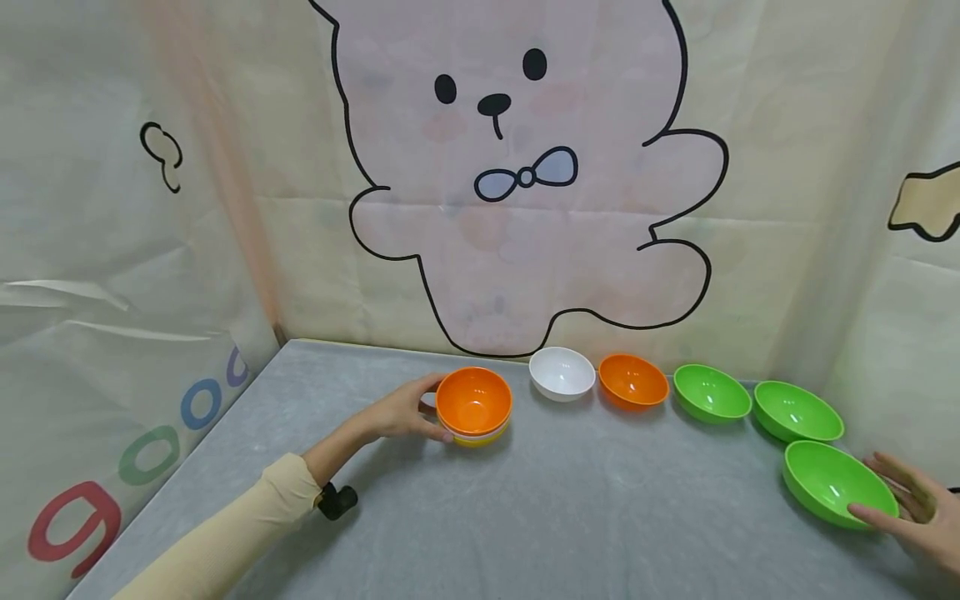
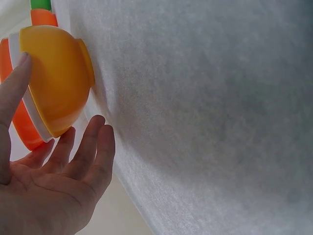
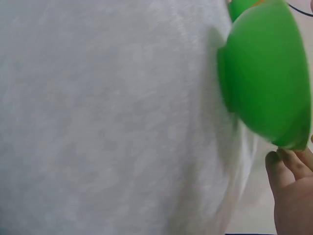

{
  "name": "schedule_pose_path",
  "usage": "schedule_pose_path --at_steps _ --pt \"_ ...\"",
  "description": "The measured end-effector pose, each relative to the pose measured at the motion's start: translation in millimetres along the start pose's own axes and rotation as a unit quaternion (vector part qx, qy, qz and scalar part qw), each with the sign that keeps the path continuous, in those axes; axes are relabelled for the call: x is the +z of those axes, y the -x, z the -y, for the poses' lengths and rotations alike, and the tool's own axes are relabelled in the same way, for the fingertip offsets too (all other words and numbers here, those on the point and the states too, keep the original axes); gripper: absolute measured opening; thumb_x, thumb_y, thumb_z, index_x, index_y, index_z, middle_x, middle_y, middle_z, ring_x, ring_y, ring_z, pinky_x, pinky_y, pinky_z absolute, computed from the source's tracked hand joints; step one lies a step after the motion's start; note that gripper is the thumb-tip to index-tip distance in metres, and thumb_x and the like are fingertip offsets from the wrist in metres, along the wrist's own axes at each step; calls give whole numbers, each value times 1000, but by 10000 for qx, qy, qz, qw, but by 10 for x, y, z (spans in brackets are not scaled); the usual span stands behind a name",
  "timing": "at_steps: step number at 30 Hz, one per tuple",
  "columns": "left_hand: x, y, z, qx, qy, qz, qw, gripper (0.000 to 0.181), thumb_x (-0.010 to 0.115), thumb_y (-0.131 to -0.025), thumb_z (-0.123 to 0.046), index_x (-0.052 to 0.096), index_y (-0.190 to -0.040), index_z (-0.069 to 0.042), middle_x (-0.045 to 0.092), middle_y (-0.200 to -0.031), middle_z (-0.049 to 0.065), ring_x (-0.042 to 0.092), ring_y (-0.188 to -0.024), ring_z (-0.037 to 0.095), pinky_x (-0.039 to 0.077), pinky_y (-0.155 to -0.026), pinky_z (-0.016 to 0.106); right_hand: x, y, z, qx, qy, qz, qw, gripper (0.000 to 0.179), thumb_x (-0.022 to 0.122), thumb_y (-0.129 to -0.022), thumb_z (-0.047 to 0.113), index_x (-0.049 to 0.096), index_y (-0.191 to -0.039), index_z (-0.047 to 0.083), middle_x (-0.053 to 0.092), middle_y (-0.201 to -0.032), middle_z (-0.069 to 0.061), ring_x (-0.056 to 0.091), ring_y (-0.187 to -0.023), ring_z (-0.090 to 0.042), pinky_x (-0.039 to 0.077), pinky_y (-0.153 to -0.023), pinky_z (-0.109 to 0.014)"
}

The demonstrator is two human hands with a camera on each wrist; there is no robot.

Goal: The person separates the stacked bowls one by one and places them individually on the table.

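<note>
In the head view, my left hand (image 1: 408,410) is at the left side of a nested stack, its thumb and fingers on either side. An orange bowl (image 1: 474,400) tops the stack, with a white rim under it and a yellow bowl (image 2: 56,81) at the bottom. The left wrist view shows the thumb against the stack's side and fingertips near the opposite rim. At the far right, my right hand (image 1: 918,504) holds a green bowl (image 1: 832,483) by its rim, thumb in front and fingers behind. That bowl stands upright; its inside looks bare.
Along the back edge of the grey cloth-covered table (image 1: 600,517) stand a white bowl (image 1: 562,375), another orange bowl (image 1: 633,383) and two more green bowls, one (image 1: 711,395) beside the other (image 1: 797,412). A printed curtain (image 1: 300,150) hangs behind and at both sides.
</note>
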State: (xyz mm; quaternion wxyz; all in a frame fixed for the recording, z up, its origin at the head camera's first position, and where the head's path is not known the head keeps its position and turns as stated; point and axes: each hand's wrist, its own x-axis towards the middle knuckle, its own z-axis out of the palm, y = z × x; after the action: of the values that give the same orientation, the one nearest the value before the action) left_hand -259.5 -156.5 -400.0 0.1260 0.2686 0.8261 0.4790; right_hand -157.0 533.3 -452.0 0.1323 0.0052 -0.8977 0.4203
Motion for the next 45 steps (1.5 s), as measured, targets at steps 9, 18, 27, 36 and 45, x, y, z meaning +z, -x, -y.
schedule_pose_path --at_steps 9,18,27,36,45 --pt "12 2 -9 -12 43 18 10000 85 89 -80 -10 42 -150 -1 49 -145 13 45 -132 33 50 -101 41 -54 -105 167 -759 -1679 -536 9814 85 62 -91 -21 35 -158 24 39 -145 20 33 -131 11 17 -106 -5" --pt "14 10 -21 -20 81 15 10000 84 89 -81 -9 42 -150 -1 49 -145 13 44 -132 33 49 -102 42 -97 -249 656 -1060 -2244 -231 9684 61 63 -89 -23 57 -138 12 61 -124 15 60 -105 8 49 -80 -7" --pt "8 9 -20 -3 47 10 10000 83 89 -81 -9 43 -150 -1 50 -144 13 45 -131 33 49 -102 42 92 -368 975 -1069 -890 93 9902 50 70 -93 -8 56 -140 1 63 -126 17 61 -107 8 51 -77 -10" --pt "5 7 -32 -28 11 20 10000 84 89 -81 -10 42 -150 -1 49 -145 13 45 -132 33 50 -101 42 386 -554 1299 -1492 -917 647 9824 48 67 -95 -7 53 -141 -3 61 -134 2 62 -115 -4 54 -82 -17" --pt "10 11 -36 14 68 7 10000 82 89 -81 -9 44 -149 -1 51 -143 12 45 -131 33 50 -101 40 812 -763 1599 -1705 -1696 1161 9637 45 66 -95 -9 53 -138 -6 61 -135 -5 63 -117 -14 55 -86 -22"
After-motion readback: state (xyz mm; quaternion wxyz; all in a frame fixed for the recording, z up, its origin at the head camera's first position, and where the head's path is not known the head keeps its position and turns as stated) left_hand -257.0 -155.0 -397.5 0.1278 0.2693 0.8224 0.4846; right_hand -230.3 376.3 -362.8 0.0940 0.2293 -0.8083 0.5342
